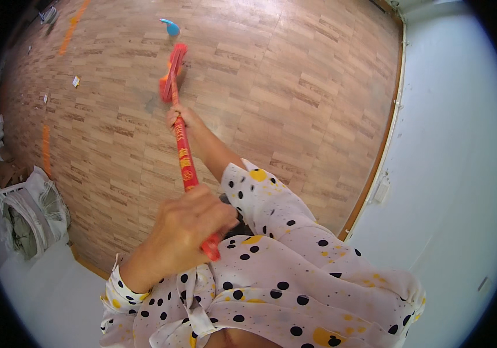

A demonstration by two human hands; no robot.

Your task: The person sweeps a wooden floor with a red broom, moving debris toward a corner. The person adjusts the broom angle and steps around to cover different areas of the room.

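Observation:
A red broom handle (183,148) with yellow printing runs from near my waist out over the wood-patterned floor. My left hand (194,226) grips it close to its near end, whose red tip pokes out below the fist. Farther along, with the arm stretched out, my right hand (183,117) is closed around the shaft. Beyond that hand is the red and orange broom head (173,74), somewhat blurred, low over the floor; whether it touches is hard to tell. Just past it stands a blue spray bottle (172,28).
At the left lie a white basket (11,191) with grey cloth, clear plastic bags and a cardboard box (11,172). Small scraps (76,81) and orange tape strips (46,148) mark the left floor. A pale wall (444,152) with a socket box (381,190) bounds the right.

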